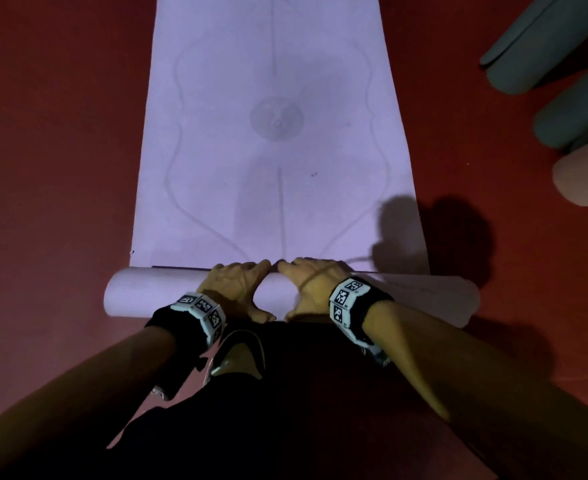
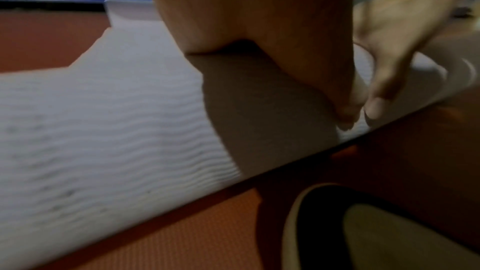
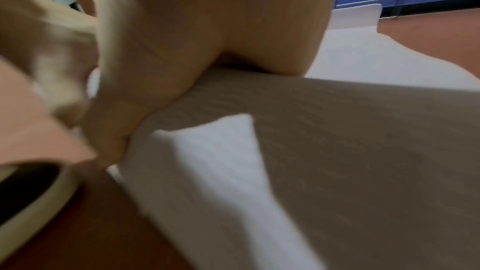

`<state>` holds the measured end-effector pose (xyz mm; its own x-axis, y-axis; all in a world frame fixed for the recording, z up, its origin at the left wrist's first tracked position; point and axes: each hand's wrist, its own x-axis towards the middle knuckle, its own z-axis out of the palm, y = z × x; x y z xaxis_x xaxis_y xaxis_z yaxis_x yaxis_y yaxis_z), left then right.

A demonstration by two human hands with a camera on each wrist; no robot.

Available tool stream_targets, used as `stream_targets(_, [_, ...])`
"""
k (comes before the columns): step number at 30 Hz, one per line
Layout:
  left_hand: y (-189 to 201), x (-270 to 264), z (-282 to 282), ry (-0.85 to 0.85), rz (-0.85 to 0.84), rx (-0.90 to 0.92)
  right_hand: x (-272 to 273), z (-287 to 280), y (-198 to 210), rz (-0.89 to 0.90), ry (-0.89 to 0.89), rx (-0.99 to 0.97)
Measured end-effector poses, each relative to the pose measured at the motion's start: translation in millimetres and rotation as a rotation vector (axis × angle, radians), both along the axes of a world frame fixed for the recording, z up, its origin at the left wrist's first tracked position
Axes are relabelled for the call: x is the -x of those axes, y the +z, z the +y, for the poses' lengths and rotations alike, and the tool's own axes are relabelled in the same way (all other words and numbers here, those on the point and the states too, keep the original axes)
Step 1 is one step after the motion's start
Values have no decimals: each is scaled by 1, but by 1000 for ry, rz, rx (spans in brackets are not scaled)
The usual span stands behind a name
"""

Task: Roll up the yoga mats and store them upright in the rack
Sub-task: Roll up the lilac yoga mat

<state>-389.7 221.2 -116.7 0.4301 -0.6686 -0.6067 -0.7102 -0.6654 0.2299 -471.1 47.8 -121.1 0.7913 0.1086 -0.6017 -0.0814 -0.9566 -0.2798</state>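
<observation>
One lilac yoga mat (image 1: 275, 133) lies on the red floor (image 1: 60, 168), its near end rolled. Our left hand (image 1: 233, 289) and right hand (image 1: 311, 285) press flat-fingered on that roll's middle, side by side, gripping nothing. Right of the mat we count three rolled mats (image 1: 545, 46): two grey-green, one pale.

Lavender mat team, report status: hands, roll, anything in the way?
Both hands, left hand and right hand, pressing the roll. Lavender mat mostly unrolled. Path ahead clear; rolled mats lie off right.
</observation>
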Motion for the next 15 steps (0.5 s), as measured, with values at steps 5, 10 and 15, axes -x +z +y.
stream_targets(5, [1, -3, 1, 15, 30, -39, -10, 1, 4, 80, -3, -49])
stream_targets(10, [3, 9, 6, 13, -11, -48, 2, 4, 1, 39, 10, -33])
stream_targets(15, [2, 17, 10, 20, -34, -54, 8, 8, 0, 21, 17, -59])
